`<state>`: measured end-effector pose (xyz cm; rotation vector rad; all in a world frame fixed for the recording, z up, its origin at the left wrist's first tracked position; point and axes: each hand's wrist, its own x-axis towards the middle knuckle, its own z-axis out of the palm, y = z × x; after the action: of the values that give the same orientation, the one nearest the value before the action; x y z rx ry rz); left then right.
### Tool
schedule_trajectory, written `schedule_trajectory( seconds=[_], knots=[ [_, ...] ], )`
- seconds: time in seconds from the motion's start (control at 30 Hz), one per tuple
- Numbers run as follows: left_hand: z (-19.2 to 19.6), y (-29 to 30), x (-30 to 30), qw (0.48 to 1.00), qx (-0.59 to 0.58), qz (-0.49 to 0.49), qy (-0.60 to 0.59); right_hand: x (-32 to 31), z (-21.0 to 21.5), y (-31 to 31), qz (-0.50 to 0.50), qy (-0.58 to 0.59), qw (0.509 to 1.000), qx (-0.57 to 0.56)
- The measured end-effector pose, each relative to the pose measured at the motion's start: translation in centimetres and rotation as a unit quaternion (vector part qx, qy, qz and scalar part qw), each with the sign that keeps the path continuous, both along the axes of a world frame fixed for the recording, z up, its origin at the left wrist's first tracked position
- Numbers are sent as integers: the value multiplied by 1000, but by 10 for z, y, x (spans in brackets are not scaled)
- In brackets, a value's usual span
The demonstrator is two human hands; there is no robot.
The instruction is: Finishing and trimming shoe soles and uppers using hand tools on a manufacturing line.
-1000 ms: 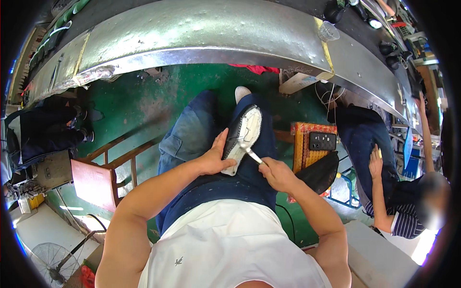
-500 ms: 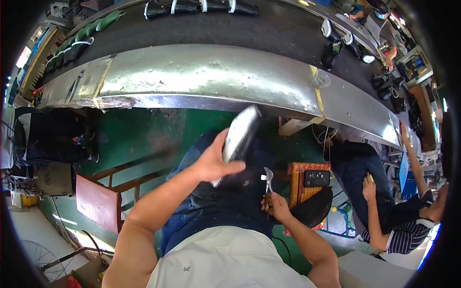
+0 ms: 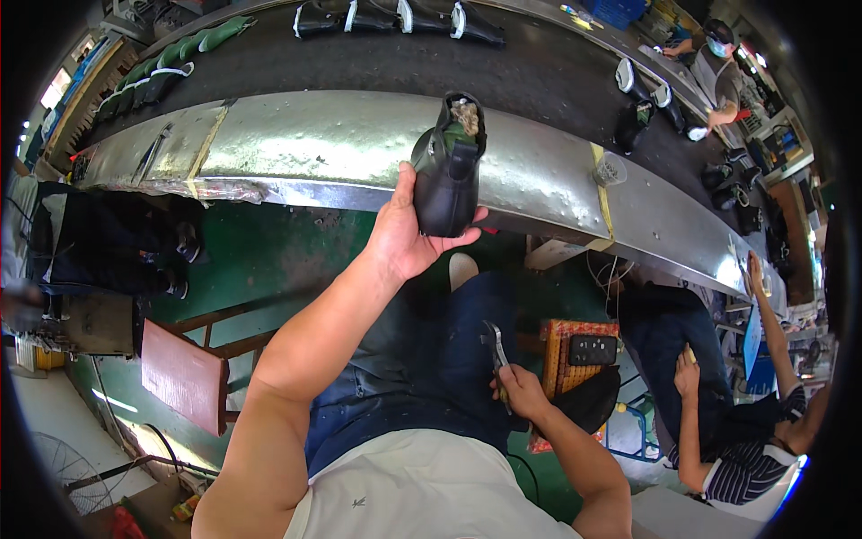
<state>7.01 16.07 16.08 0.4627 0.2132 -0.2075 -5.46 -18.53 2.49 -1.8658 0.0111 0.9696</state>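
My left hand (image 3: 409,235) is wrapped round the lower end of a black boot (image 3: 446,175), raised near the front edge of the metal-edged bench. The boot stands nearly upright, its open top turned up with green and tan material showing inside. Its sole is hidden from this view. Low over my right thigh, my right hand (image 3: 523,393) is closed round the handles of a pair of lasting pincers (image 3: 497,346), their curved metal jaws pointing away from me and apart from the boot.
A dark conveyor belt (image 3: 539,76) carries several black boots (image 3: 373,16) and green boot forms (image 3: 224,33) behind the metal ledge (image 3: 314,135). A clear cup (image 3: 610,169) stands on the ledge. A co-worker (image 3: 754,431) sits at right; a wooden stool (image 3: 184,373) is at left.
My left hand has lifted the boot up and away to the bench edge and turned it from its white sole side to its opening. The pincers have rotated slightly in my right hand.
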Motion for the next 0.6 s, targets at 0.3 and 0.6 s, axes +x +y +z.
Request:
schedule_trajectory(
  seconds=[0.3, 0.6],
  knots=[
    [-20, 24, 25, 583, 774, 151, -198, 139, 104, 44, 88, -585, 794, -141],
    [-31, 54, 113, 549, 814, 92, -165, 292, 102, 72, 93, -689, 693, -192]
  ],
)
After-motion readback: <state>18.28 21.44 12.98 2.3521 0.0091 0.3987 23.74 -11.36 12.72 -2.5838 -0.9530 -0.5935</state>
